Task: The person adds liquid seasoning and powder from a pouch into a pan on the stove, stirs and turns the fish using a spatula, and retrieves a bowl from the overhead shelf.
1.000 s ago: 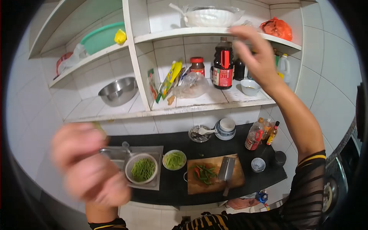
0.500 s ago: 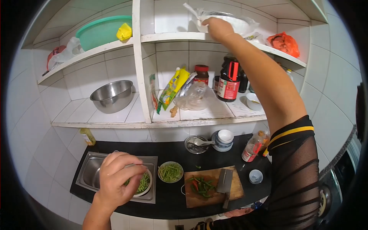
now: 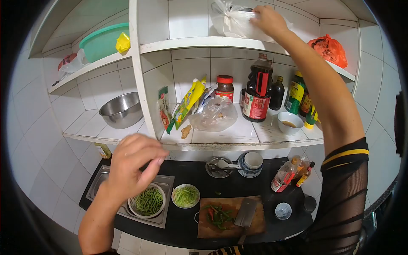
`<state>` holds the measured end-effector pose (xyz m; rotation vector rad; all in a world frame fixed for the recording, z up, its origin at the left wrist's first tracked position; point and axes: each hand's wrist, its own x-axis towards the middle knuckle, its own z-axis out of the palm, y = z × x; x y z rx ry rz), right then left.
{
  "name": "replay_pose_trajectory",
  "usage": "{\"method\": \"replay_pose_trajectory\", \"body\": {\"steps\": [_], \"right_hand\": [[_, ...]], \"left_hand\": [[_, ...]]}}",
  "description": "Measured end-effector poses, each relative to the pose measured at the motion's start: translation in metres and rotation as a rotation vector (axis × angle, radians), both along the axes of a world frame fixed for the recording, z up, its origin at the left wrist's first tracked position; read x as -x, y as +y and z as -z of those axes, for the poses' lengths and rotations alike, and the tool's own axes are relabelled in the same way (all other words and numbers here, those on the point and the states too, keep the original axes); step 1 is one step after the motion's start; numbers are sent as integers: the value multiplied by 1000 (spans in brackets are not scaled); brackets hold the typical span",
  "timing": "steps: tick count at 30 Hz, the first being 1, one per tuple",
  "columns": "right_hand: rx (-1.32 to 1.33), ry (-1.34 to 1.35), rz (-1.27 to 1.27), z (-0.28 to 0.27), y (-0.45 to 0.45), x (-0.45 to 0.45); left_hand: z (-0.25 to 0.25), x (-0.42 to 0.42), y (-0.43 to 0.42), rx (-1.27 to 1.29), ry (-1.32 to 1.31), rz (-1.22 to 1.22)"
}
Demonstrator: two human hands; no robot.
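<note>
My right hand (image 3: 268, 20) is raised to the upper shelf, its fingers closed on a white plastic bag (image 3: 233, 21). In mid-air in front of the sink is my left hand (image 3: 137, 163), loosely curved, with a gap between thumb and fingers and nothing seen in it. Below and beside it, green beans fill a white colander (image 3: 148, 201). A bowl of cut green vegetable (image 3: 185, 196) stands right of the sink.
The middle shelf (image 3: 238, 146) holds a large dark sauce bottle (image 3: 258, 91), a clear bag (image 3: 216, 114) and a small bowl (image 3: 290, 123). A cleaver (image 3: 245, 213) and cut peppers (image 3: 217, 216) lie on a wooden board (image 3: 208, 231).
My right hand has risen from in front of the shelves to the white bag and taken hold of it. The bag's knotted end has shifted. My left hand has moved away from the camera.
</note>
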<state>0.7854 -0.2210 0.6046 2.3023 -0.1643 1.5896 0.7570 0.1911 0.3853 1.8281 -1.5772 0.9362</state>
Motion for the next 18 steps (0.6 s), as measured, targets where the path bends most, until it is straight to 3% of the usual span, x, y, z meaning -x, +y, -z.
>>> {"method": "replay_pose_trajectory", "body": {"steps": [2,4,5,7,10,11,13,18], "right_hand": [[13,-26,-57,-2,-18,13],[-115,53,-367,-4,-36,26],[-118,47,-359,-4,-36,34],[137,-91,-218,-8,-28,48],[97,-93,-418,-12,6,58],[93,-96,-414,-14,11,51],[96,150,-267,-21,23,38],[121,127,-190,-14,43,39]], "left_hand": [[-17,-6,-23,23,-53,25],[-37,-13,-46,47,-106,60],[-48,-16,-57,48,-136,42],[-69,-22,-78,48,-169,23],[-93,-28,-111,52,-213,24],[-99,-28,-121,55,-223,26],[-103,-23,-134,54,-237,30],[-97,-17,-138,-40,-238,44]]}}
